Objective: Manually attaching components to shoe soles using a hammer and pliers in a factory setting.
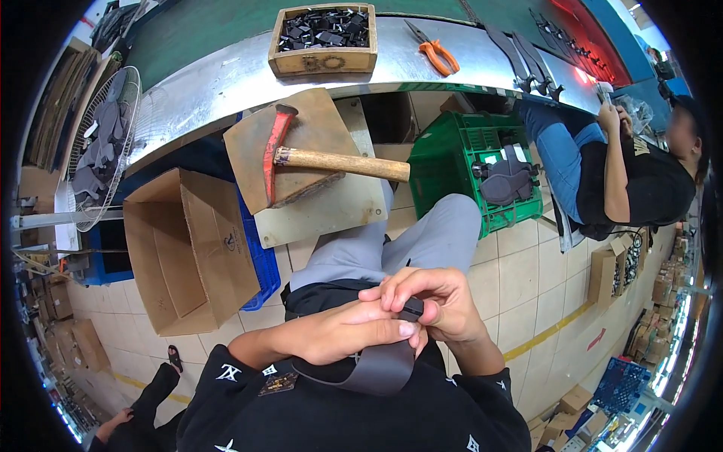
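Note:
Close to my body, my left hand (350,331) is closed on a dark strap (388,371), which loops down below the fingers. My right hand (444,301) pinches a small black plastic piece (412,307) at the strap's end, against my left fingertips. How far piece and strap are joined is hidden by my fingers. Beyond my knees, a hammer (339,161) with a red head and wooden handle lies on a wooden block (316,113), on top of a pale board (309,224).
On the metal-edged bench stand a wooden box (324,63) of small black pieces, orange-handled pliers (433,51) and dark straps (520,56). A cardboard box (192,248) is at left, a green crate (444,158) with dark padded parts at right. A co-worker (640,166) sits far right.

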{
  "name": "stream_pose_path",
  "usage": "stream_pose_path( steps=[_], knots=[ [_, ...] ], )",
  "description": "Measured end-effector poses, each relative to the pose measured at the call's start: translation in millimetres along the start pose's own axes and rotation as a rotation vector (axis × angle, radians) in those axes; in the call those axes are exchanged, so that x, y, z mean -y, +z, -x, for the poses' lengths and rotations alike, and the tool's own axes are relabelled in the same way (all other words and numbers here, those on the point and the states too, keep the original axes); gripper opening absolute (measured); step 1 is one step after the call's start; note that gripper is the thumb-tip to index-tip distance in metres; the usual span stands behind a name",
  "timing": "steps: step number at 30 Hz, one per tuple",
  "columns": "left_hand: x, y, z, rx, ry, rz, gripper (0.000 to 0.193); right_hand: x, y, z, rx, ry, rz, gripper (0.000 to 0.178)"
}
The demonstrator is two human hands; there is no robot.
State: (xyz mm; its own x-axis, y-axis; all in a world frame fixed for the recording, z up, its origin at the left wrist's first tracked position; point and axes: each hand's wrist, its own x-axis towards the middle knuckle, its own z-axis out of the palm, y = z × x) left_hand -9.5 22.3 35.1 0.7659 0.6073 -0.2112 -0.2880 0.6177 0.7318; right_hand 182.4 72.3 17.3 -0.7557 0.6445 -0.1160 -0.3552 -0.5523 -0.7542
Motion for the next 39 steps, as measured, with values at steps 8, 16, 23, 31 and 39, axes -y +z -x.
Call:
stream_pose_path(
  steps=[8,16,23,31,39],
  knots=[
    [-7,5,-2,0.036,-0.003,-0.115,0.043,4,6,12,-0.058,-0.032,0.022,0.045],
    [-6,6,-4,0.056,-0.002,-0.121,0.043,6,-1,9,-0.045,-0.066,0.079,0.047],
    [0,-6,-13,0.295,-0.022,0.053,0.039,43,-37,-6,0.402,-0.342,0.775,0.037],
    [5,-2,-15,0.439,0.038,0.01,0.04,49,-23,-6,0.476,-0.343,0.681,0.032],
    [12,0,-9,0.441,0.037,-0.031,0.039,42,-21,3,0.444,-0.324,0.657,0.033]
  ],
)
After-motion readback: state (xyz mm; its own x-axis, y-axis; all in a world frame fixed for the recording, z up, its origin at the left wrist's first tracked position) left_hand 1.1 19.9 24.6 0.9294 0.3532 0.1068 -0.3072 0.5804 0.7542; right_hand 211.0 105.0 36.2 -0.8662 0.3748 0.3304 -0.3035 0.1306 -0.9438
